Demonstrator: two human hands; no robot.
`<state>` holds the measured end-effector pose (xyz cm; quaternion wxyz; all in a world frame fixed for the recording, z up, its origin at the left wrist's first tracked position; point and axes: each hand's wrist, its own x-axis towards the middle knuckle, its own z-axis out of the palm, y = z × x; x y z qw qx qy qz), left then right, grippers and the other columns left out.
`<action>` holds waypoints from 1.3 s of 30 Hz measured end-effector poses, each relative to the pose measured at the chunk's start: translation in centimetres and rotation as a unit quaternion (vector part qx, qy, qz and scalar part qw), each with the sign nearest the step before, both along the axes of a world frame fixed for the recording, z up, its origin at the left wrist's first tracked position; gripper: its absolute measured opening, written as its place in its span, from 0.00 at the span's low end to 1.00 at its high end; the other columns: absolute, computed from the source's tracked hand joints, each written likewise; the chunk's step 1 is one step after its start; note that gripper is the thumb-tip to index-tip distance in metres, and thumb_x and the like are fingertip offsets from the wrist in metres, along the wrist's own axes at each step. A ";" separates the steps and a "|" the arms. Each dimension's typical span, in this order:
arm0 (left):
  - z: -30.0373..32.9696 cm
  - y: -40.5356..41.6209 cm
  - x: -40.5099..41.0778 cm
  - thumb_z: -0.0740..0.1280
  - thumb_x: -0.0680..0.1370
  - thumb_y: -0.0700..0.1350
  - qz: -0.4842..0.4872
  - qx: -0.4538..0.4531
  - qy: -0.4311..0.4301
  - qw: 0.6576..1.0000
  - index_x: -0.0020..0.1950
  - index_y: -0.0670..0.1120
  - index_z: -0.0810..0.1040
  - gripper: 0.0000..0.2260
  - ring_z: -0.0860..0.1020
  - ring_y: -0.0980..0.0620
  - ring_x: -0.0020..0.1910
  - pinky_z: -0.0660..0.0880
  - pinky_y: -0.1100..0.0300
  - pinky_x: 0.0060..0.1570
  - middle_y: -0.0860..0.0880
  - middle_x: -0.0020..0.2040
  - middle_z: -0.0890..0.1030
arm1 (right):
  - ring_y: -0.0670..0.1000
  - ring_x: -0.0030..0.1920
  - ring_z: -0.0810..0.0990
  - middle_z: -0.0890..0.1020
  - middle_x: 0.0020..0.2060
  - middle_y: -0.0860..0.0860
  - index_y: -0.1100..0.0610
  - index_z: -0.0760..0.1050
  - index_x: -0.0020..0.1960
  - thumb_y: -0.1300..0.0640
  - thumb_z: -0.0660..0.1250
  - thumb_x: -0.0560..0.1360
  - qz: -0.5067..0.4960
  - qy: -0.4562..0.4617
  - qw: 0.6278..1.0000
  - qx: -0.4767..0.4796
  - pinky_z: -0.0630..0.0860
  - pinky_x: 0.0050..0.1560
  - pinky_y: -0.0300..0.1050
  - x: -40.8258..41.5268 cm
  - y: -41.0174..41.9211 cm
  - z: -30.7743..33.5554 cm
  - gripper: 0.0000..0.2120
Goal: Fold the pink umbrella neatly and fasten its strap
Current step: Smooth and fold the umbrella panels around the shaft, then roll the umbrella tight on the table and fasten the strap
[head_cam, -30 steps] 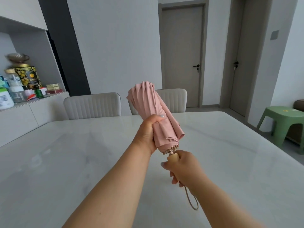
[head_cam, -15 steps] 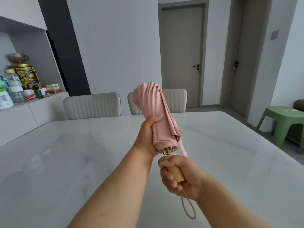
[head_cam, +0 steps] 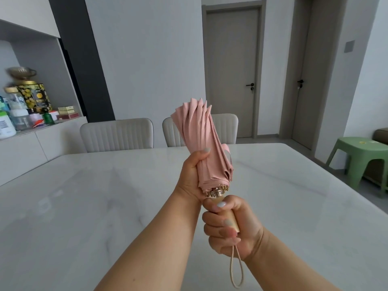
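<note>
Marble-look bench (head_cam: 84,206): lying pale and wide under both forearms; nothing of the task is resting on it, since the work is being done in the air above it, probably so the cloth can turn freely.
Chairs (head_cam: 117,133): two pale ribbed backs standing at the far edge of the bench, behind the work.
Pink umbrella (head_cam: 201,143): being held upright and tilted a little to the left, collapsed, pleats gathered into a loose bundle that is flaring at the top; it is hanging clear of the bench between the two hands.
Left hand (head_cam: 192,175): wrapping around the lower part of the canopy, thumb pressing across the pleats; judged to be keeping the folds bunched so they are not springing apart.
Right hand (head_cam: 228,225): gripping the wooden handle (head_cam: 233,221) in a closed fist just below the rib tips, likely acting as the fixed end to twist against.
Strap (head_cam: 227,152): showing as a pink tab at the right side of the canopy, hanging loose, not yet fastened.
Wrist cord (head_cam: 236,269): dangling as a loop beneath the right hand.
Step in hand: judged to be tightening the pleats before wrapping the strap.
</note>
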<state>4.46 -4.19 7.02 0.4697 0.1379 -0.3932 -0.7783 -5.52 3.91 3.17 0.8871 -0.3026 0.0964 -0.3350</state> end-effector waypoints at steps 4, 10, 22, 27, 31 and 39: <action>0.9 -0.2 -0.1 0.73 0.61 0.40 0.080 0.034 -0.110 0.990 0.51 0.36 0.79 0.20 0.81 0.43 0.36 0.80 0.53 0.41 0.39 0.40 0.81 | 0.51 0.22 0.72 0.73 0.26 0.55 0.61 0.72 0.41 0.61 0.70 0.69 -0.176 0.325 0.927 -0.069 0.67 0.22 0.38 -0.5 0.4 0.8 0.07; 0.6 0.0 -0.7 0.73 0.70 0.40 0.122 0.078 -0.197 0.970 0.54 0.37 0.79 0.14 0.80 0.42 0.37 0.80 0.53 0.38 0.38 0.44 0.81 | 0.51 0.20 0.67 0.70 0.23 0.55 0.61 0.68 0.34 0.68 0.62 0.69 -0.264 0.321 0.908 -0.047 0.62 0.20 0.36 0.8 0.6 -0.1 0.07; -1.0 0.5 -0.4 0.69 0.65 0.40 0.020 0.078 -0.029 0.996 0.42 0.37 0.82 0.09 0.81 0.47 0.32 0.82 0.56 0.39 0.42 0.35 0.80 | 0.51 0.20 0.71 0.71 0.23 0.54 0.61 0.70 0.30 0.63 0.72 0.58 -0.060 0.038 0.997 0.004 0.63 0.17 0.34 0.6 0.1 -0.3 0.10; -0.2 0.3 1.9 0.78 0.53 0.36 -0.060 0.061 -0.038 0.996 0.48 0.35 0.79 0.25 0.80 0.46 0.32 0.80 0.56 0.36 0.41 0.38 0.78 | 0.53 0.22 0.71 0.74 0.25 0.56 0.60 0.75 0.29 0.44 0.60 0.75 -0.292 0.407 0.860 -0.103 0.63 0.23 0.38 -3.1 -1.1 1.4 0.24; -0.4 1.1 3.8 0.77 0.56 0.35 -0.136 0.064 -0.078 0.986 0.52 0.35 0.78 0.25 0.80 0.46 0.33 0.80 0.56 0.36 0.41 0.40 0.78 | 0.51 0.31 0.70 0.73 0.30 0.51 0.56 0.72 0.32 0.46 0.61 0.78 -0.546 0.472 0.677 -0.144 0.66 0.37 0.46 -6.5 -3.3 1.0 0.20; -1.0 2.1 4.7 0.76 0.61 0.40 -0.240 0.026 -0.193 0.951 0.56 0.37 0.75 0.26 0.80 0.47 0.35 0.79 0.56 0.38 0.41 0.40 0.78 | 0.54 0.35 0.76 0.76 0.30 0.55 0.58 0.80 0.36 0.53 0.55 0.82 -0.310 0.291 0.896 -0.132 0.76 0.50 0.49 -3.8 -2.5 0.0 0.22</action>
